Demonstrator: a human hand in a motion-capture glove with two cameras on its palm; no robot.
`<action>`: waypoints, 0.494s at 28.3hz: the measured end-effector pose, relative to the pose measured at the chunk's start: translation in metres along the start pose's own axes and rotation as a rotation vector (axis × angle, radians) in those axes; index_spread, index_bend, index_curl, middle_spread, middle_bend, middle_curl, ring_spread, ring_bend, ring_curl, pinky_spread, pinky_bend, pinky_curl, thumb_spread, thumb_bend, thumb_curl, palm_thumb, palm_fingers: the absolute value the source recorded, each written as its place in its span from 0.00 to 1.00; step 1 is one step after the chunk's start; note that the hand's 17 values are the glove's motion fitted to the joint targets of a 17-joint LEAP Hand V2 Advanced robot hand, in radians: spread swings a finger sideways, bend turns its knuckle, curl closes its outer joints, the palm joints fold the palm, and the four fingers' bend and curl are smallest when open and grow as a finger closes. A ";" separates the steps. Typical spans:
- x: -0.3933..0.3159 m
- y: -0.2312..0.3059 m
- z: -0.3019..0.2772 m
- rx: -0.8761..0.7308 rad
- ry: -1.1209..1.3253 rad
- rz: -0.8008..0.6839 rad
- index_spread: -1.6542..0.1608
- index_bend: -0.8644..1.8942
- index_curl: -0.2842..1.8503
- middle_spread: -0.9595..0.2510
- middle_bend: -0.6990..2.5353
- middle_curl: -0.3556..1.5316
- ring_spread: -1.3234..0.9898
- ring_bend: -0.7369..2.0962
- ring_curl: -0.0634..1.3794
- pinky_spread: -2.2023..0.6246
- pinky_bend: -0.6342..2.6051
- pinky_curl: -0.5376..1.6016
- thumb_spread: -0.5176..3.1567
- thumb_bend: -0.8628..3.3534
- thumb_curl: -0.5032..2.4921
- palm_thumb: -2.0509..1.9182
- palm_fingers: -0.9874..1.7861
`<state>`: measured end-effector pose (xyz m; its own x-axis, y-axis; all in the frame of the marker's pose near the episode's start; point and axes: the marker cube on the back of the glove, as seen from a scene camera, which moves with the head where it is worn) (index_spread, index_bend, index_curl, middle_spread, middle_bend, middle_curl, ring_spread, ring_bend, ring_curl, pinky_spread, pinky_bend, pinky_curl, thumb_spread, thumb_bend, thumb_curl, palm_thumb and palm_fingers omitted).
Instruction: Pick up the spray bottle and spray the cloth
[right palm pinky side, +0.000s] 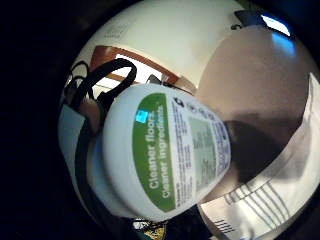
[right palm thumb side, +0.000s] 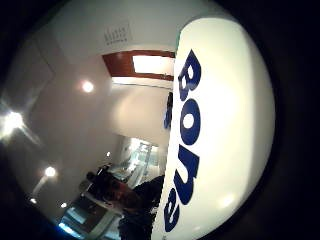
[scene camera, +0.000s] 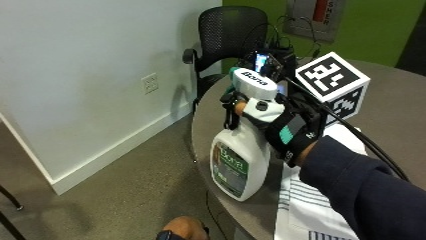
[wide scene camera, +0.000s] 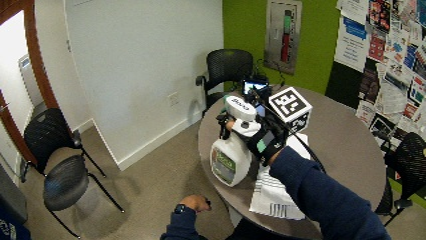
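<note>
Standing roughly upright at the near edge of the round worktop (scene camera: 393, 100), the spray bottle (scene camera: 238, 162) had its long axis running vertically, base low and nozzle head on top. The gloved right hand (scene camera: 283, 127) was wrapped around the neck, the grip closed on the bottle just under the head. The striped cloth (scene camera: 313, 210) lay flat on the worktop just beside the bottle's base, under the forearm; the nozzle appeared to face away from it, so a turn toward the cloth was judged necessary.

Glossy white plastic spray bottle (scene camera: 241, 160), striped woven cloth (scene camera: 313, 210), matt table (scene camera: 393, 105).
</note>
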<state>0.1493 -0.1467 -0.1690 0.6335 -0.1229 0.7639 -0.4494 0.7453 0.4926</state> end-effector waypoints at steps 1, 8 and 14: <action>0.000 0.000 0.000 0.000 -0.001 -0.002 0.75 0.37 0.42 0.68 0.40 0.47 0.48 0.49 0.36 0.68 0.33 0.44 0.29 0.20 0.42 0.78 0.82; 0.003 -0.006 0.004 -0.016 0.014 -0.017 0.75 0.37 0.42 0.67 0.40 0.47 0.48 0.49 0.37 0.68 0.33 0.44 0.29 0.20 0.42 0.78 0.82; 0.018 -0.001 0.005 -0.110 0.086 0.019 0.75 0.37 0.42 0.67 0.39 0.47 0.48 0.47 0.36 0.69 0.33 0.44 0.30 0.19 0.42 0.77 0.79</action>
<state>0.1582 -0.1524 -0.1539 0.6795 -0.0551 0.7316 -0.3928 0.8149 0.4262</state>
